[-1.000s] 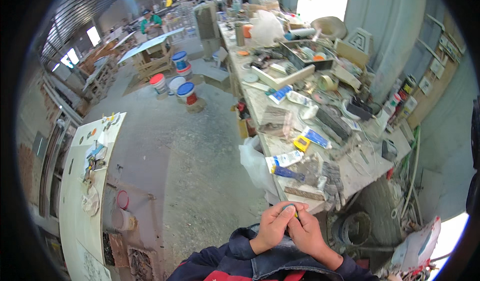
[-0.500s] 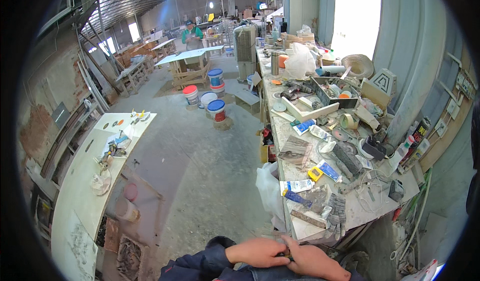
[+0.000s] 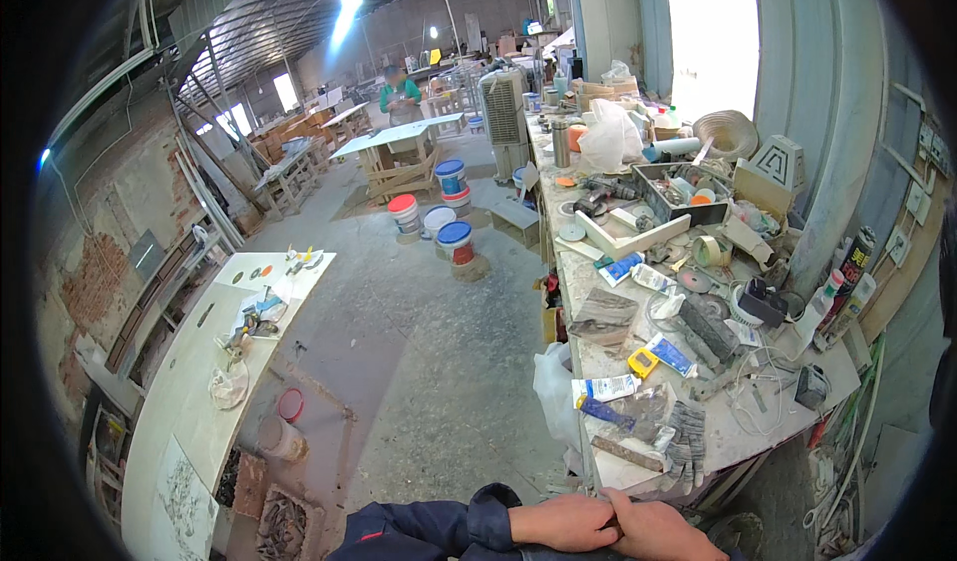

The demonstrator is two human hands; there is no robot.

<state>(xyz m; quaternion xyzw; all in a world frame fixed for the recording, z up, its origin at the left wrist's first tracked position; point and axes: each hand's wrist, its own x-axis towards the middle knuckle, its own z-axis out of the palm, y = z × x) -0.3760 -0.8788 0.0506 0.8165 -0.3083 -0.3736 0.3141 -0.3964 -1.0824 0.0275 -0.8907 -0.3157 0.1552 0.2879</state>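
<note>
The left hand and right hand are together at the near side, thumb and fingers meeting, just off the near end of the table. Whether the grip is closed on anything I cannot tell: the backs of the hands hide whatever may lie between them. The nearest things in view are the glove and strip on the table's near end, with the white tube farther off. For good control, I would brace one hand against the other, tilt the wrists so the fingertips show, and press lightly, clear of the table's edge.
</note>
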